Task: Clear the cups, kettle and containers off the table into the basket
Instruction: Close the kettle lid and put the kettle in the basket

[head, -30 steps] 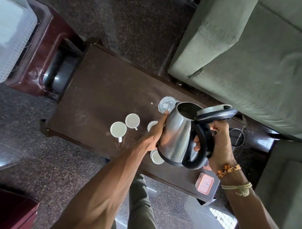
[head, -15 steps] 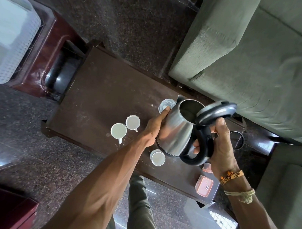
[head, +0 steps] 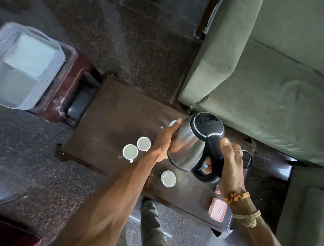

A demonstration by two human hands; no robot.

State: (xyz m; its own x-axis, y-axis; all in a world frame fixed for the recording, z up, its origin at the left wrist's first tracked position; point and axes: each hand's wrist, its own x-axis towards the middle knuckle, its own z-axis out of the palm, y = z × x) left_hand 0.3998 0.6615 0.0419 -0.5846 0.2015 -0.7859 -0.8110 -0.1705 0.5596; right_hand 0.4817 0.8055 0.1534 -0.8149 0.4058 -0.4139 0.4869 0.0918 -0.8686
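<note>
A steel kettle [head: 190, 147] with a black lid, now shut, hangs above the dark wooden table [head: 116, 113]. My right hand [head: 230, 164] grips its black handle. My left hand [head: 166, 139] presses flat against the kettle's steel side. Three white cups stand on the table: one cup [head: 130, 151], a second cup [head: 143, 143] beside it, and a third cup [head: 168, 179] nearer me. A pink-lidded container [head: 217, 209] lies by the near right corner. The white woven basket [head: 23, 67] sits at the far left on a red-brown stand.
A glass [head: 172, 123] peeks out behind my left fingers. The kettle's round base ring [head: 249, 159] lies at the table's right end. A green sofa [head: 263, 77] borders the table on the right. Dark speckled floor surrounds everything; my leg shows below.
The kettle's lid has gone from open to shut. The view has swung, so the basket shows more fully. Both hands stay on the kettle.
</note>
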